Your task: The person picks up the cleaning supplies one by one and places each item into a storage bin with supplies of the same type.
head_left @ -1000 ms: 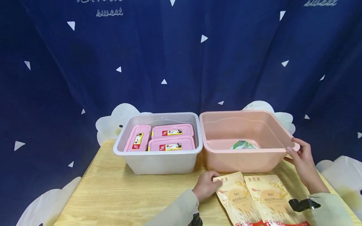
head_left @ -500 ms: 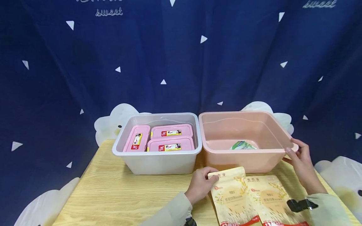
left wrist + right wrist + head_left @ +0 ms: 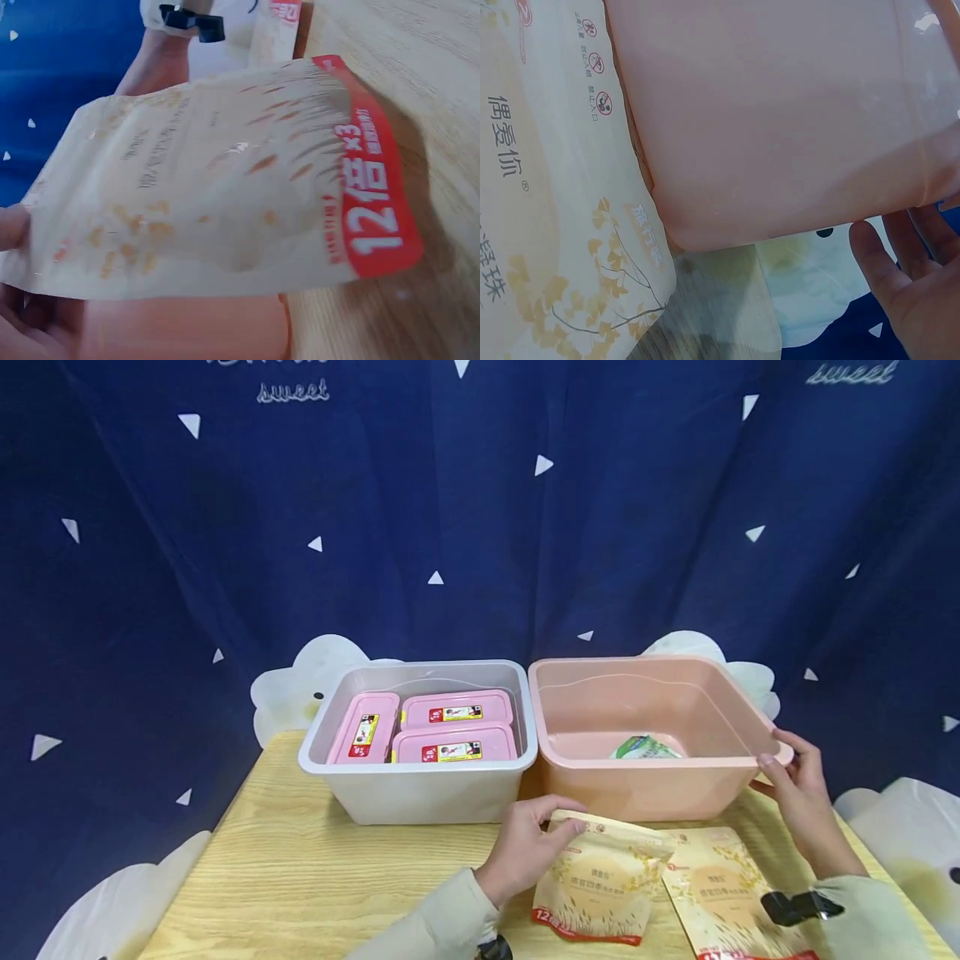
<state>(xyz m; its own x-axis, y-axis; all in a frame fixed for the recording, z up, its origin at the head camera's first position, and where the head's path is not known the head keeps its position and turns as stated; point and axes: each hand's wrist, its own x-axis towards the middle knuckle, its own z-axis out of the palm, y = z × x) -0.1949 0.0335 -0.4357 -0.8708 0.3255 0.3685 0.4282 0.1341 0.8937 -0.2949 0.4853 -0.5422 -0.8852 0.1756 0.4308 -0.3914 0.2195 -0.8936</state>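
Note:
My left hand (image 3: 525, 852) pinches the top edge of a cream pouch (image 3: 596, 893) with a red bottom band. Lifted off the table, it tilts with its printed front toward the head camera; the left wrist view shows "12" on the red band of this pouch (image 3: 225, 180). A matching pouch (image 3: 723, 897) lies flat to its right, below the peach plastic tub (image 3: 645, 793). At that tub's front right corner my right hand (image 3: 810, 810) holds the rim, thumb on the near side. Inside the tub lies a green and white packet (image 3: 645, 747).
Left of the peach tub, nearly touching it, stands a light grey tub (image 3: 427, 797). It contains three pink lidded boxes (image 3: 453, 745) with labels. Both tubs stand on a wooden table (image 3: 322, 877), with a dark blue patterned curtain (image 3: 420, 510) behind.
My left hand has lifted the left pouch by its top edge and drawn it left, away from the other pouch. The right hand stays at the tub's corner.

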